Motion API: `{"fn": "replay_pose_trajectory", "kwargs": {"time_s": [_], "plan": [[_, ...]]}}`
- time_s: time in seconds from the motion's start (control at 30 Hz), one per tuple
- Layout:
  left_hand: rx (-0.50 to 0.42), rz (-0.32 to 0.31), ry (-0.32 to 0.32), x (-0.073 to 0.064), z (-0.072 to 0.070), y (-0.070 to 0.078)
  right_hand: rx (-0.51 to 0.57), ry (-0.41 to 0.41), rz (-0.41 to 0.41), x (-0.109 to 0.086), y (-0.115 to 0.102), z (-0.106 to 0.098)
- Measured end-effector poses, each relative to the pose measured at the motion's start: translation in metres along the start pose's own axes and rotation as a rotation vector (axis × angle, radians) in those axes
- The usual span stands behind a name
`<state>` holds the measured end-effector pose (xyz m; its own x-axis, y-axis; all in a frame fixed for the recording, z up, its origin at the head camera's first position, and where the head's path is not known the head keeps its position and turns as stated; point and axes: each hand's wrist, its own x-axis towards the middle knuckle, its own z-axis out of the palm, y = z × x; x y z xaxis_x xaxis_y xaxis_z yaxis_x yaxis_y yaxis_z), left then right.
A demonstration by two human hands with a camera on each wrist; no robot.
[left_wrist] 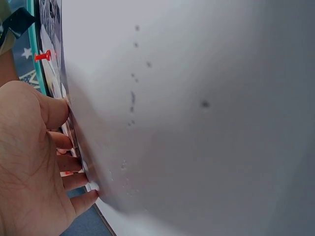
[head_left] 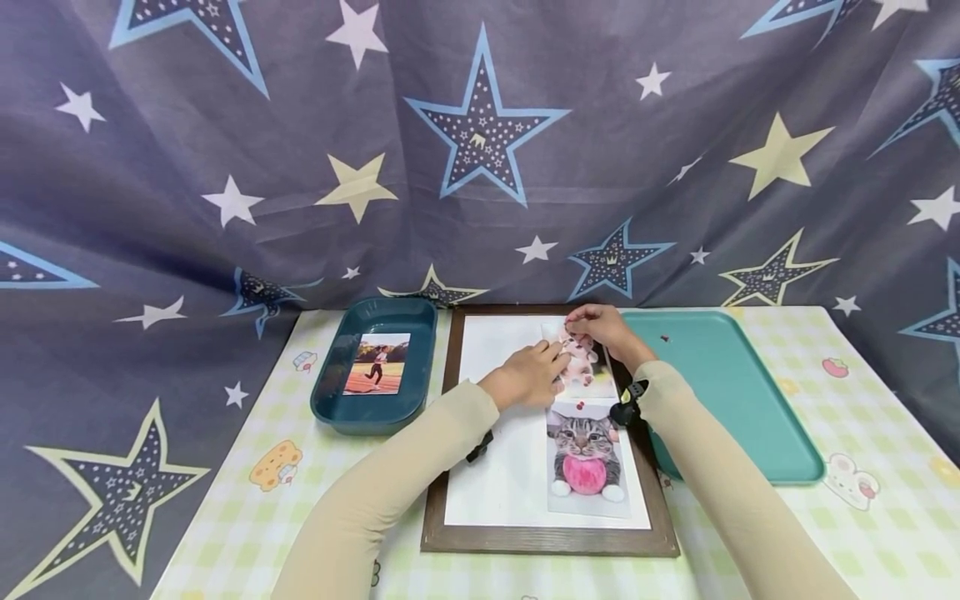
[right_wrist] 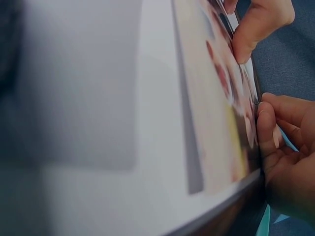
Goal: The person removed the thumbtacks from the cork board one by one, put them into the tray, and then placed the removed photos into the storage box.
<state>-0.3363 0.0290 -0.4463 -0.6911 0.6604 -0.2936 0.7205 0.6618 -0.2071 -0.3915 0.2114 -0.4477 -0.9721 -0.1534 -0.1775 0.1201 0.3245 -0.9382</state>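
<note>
On a white board (head_left: 491, 492) with a brown frame lies a photo of a pale, furry animal (head_left: 583, 372). My left hand (head_left: 531, 375) presses its spread fingertips along that photo's left side. At the photo's top edge, my right hand (head_left: 603, 329) pinches a push pin between thumb and forefinger; its thin needle (right_wrist: 257, 103) shows at the fingertips in the right wrist view. The pin's head is mostly hidden by the fingers. Just below is a photo of a grey cat with a pink ball (head_left: 583, 467), a red push pin (head_left: 580, 406) at its top.
To the left, a dark teal bin (head_left: 330, 404) holds a photo of a runner (head_left: 377, 364). A green tray (head_left: 750, 417) lies to the right, with a small red pin (head_left: 664, 338) near its far edge. Behind the table hangs a star-patterned curtain (head_left: 480, 250).
</note>
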Motion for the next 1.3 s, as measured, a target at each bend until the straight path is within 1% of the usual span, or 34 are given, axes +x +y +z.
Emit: {"fn": "replay_pose_trajectory", "kwargs": {"time_s": [0.1, 0.27, 0.33, 0.47, 0.57, 0.7, 0.83, 0.93, 1.17, 1.3], "plan": [[0.002, 0.002, -0.006, 0.001, 0.0, 0.0, 0.003, -0.006, 0.0, -0.002, -0.002, -0.001], [-0.011, 0.002, -0.018, 0.008, 0.003, 0.0, 0.019, 0.027, -0.016, 0.009, 0.016, -0.004], [-0.018, 0.007, -0.018, 0.01, 0.003, 0.001, 0.013, 0.042, -0.025, 0.01, 0.02, -0.005], [-0.036, 0.003, -0.029, 0.008, 0.002, 0.002, 0.003, 0.05, -0.024, 0.011, 0.02, -0.004], [-0.029, -0.004, -0.033, 0.005, 0.0, 0.002, 0.0, 0.043, -0.025, 0.011, 0.019, -0.003], [-0.024, -0.003, -0.018, 0.003, 0.0, 0.002, 0.011, 0.046, -0.019, 0.012, 0.019, -0.002], [-0.021, 0.01, -0.001, 0.003, 0.002, 0.002, -0.003, 0.059, -0.015, 0.011, 0.021, -0.002], [-0.011, 0.017, 0.005, 0.003, 0.004, 0.002, -0.02, 0.065, -0.024, 0.01, 0.022, 0.0], [0.013, 0.024, 0.016, 0.003, 0.006, 0.001, -0.004, 0.075, -0.061, 0.011, 0.023, 0.001], [0.005, 0.022, 0.018, 0.002, 0.005, -0.001, 0.007, 0.074, -0.078, 0.012, 0.021, 0.002]]}}
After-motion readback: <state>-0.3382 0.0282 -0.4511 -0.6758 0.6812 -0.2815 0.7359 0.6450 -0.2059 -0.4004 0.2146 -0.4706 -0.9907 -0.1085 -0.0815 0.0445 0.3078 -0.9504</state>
